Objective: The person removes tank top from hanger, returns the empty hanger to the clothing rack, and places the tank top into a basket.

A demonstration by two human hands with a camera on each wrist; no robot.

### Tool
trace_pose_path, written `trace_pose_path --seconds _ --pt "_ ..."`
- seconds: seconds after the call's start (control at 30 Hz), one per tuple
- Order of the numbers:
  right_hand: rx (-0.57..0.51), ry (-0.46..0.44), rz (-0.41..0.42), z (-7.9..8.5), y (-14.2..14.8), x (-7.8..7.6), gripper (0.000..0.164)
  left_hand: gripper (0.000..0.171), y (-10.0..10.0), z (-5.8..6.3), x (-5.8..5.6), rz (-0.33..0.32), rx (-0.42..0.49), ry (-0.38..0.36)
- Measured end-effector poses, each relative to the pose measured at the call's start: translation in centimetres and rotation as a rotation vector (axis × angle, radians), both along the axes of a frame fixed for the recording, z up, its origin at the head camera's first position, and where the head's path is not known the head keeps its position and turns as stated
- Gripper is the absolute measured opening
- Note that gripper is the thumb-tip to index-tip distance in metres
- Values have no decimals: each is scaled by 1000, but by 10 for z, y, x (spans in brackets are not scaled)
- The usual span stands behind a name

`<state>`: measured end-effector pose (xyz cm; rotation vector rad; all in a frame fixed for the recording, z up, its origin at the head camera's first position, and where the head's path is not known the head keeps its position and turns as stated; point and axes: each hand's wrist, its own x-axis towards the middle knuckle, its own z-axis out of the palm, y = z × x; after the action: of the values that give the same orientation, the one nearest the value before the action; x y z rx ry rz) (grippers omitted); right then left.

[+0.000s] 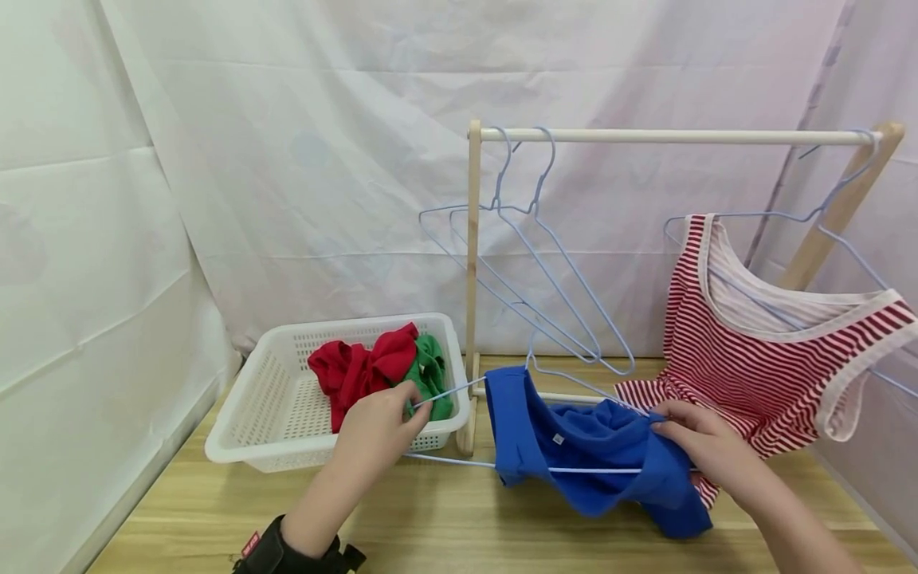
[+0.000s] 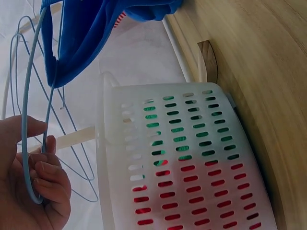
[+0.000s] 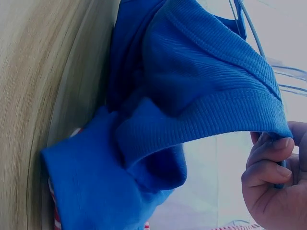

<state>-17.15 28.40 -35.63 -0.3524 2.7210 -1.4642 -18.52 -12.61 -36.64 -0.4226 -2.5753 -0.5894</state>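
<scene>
A blue ribbed tank top (image 1: 512,422) hangs over a light blue wire hanger (image 1: 459,460) in front of the rack, one strap on the hanger's shoulder. My left hand (image 1: 380,426) pinches the hanger's left end, and the left wrist view shows the wire (image 2: 29,91) between thumb and fingers. On the other side, my right hand (image 1: 706,446) grips the top's other strap; in the right wrist view the hanger's tip shows below the fingers (image 3: 264,172). The lower part of the top droops in folds close above the table.
A white perforated basket (image 1: 244,406) at left holds a red garment (image 1: 351,375) and a green garment (image 1: 430,367). Two bare hangers (image 1: 548,159) hang from the rack's rail (image 1: 681,137). A red-and-white striped tank top (image 1: 760,367) hangs at the right end, behind my right hand.
</scene>
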Motion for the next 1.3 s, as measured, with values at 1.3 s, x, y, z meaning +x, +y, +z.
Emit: trace_pose_path --seconds 1.3 --pt "279 380 34 -7 -36 -1 15 21 -36 -5 20 34 60 -120"
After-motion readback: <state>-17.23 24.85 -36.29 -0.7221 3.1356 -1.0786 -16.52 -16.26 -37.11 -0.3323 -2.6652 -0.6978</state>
